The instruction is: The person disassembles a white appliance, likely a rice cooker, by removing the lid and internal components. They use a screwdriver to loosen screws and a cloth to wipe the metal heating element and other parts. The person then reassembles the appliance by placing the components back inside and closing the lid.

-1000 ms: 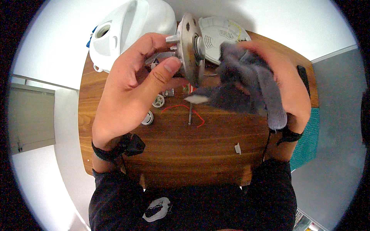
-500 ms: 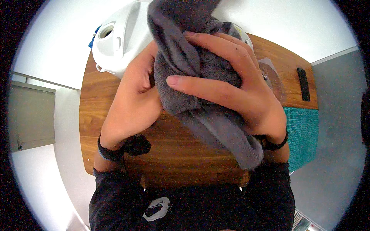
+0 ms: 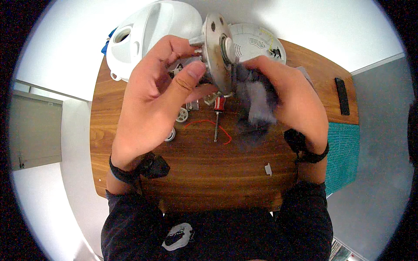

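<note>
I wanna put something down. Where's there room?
The table is bare between the red wire and its near edge, left of the white scrap; also between the left hand and the table's left edge. It's crowded around the screwdriver and spoked wheel.

Your table's a brown wood top point(image 3: 209, 178), grain running side to side, w/ rounded edges. Far L you've got a big white plastic housing point(image 3: 161, 21); next to it, far side, a round white base point(image 3: 257, 39). Mid-table: a red-handled screwdriver point(image 3: 217, 119) pointing your way, its shaft crossing a curved red wire point(image 3: 230, 138). Just L of those — a sm. white wheel point(image 3: 182, 115) and a white ring point(image 3: 170, 135), partly hidden. Nearer you, R of ctr, a white scrap point(image 3: 268, 169). Far R, a slim black bar point(image 3: 342, 96) — teal mat point(image 3: 344, 152) below it, along your R edge.
</note>
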Motion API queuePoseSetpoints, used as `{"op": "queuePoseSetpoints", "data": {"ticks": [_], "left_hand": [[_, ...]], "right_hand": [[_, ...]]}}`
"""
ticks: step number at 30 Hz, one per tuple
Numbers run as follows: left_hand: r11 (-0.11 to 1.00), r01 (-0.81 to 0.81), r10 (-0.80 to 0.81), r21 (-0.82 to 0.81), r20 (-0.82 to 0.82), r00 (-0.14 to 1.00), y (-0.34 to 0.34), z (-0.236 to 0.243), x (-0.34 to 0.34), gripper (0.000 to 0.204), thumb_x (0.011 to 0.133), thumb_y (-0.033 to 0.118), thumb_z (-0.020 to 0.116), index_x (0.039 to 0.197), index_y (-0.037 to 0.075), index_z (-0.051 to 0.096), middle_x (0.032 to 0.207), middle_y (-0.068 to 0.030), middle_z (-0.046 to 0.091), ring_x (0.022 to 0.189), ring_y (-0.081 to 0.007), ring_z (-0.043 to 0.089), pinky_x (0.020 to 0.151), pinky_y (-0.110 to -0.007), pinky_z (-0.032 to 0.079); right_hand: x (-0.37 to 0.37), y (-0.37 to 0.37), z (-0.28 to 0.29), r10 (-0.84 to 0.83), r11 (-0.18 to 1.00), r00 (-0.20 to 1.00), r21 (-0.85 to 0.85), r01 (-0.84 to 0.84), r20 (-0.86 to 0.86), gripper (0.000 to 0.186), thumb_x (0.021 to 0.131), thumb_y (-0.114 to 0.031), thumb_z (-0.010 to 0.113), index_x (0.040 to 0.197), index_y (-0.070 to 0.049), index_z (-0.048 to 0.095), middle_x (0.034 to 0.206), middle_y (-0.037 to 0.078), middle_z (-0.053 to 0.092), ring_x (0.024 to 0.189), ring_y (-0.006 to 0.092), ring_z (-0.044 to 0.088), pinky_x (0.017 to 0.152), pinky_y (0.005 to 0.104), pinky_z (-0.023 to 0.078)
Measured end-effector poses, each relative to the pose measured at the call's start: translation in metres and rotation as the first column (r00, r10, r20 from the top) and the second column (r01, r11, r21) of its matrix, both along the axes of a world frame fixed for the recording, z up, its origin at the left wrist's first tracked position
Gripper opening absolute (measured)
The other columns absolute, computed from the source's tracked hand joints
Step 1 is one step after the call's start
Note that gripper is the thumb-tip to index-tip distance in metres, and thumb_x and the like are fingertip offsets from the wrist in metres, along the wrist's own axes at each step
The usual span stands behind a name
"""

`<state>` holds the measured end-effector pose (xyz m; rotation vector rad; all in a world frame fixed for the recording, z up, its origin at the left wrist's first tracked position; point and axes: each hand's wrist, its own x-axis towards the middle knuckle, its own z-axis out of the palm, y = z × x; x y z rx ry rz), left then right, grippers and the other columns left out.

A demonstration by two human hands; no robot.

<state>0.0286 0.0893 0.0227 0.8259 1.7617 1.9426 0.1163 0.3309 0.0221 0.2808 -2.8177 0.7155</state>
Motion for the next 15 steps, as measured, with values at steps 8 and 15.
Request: {"op": "queuePoseSetpoints", "data": {"ticks": [8, 15], "left_hand": [[0.986, 0.030, -0.038, -0.166, -0.044, 0.998, 0.001, 0.000, 0.000, 0.026, 0.106, 0.011, 0.064, 0.130, 0.005, 0.056, 0.123, -0.0022, 0.065, 0.112, -0.0109, 0.062, 0.095, -0.029, 0.054], [0.974, 0.083, -0.114, -0.210, -0.139, 0.984, 0.004, 0.002, 0.006, 0.033, 0.099, 0.006, 0.070, 0.130, 0.002, 0.058, 0.117, -0.0023, 0.066, 0.109, -0.0102, 0.060, 0.096, -0.027, 0.050]], "right_hand": [[0.008, -0.007, 0.014, 0.319, 0.945, 0.926, 0.136, -0.296, -0.203, 0.047, 0.073, -0.016, 0.082, 0.117, -0.007, 0.069, 0.097, 0.014, 0.069, 0.086, 0.0371, 0.070, 0.074, 0.0408, 0.055], [0.002, -0.004, 0.009, 0.087, 0.992, 0.889, -0.043, -0.119, -0.449, 0.056, 0.073, -0.010, 0.085, 0.127, -0.007, 0.070, 0.110, 0.012, 0.070, 0.104, 0.0258, 0.070, 0.091, 0.0343, 0.055]]}}
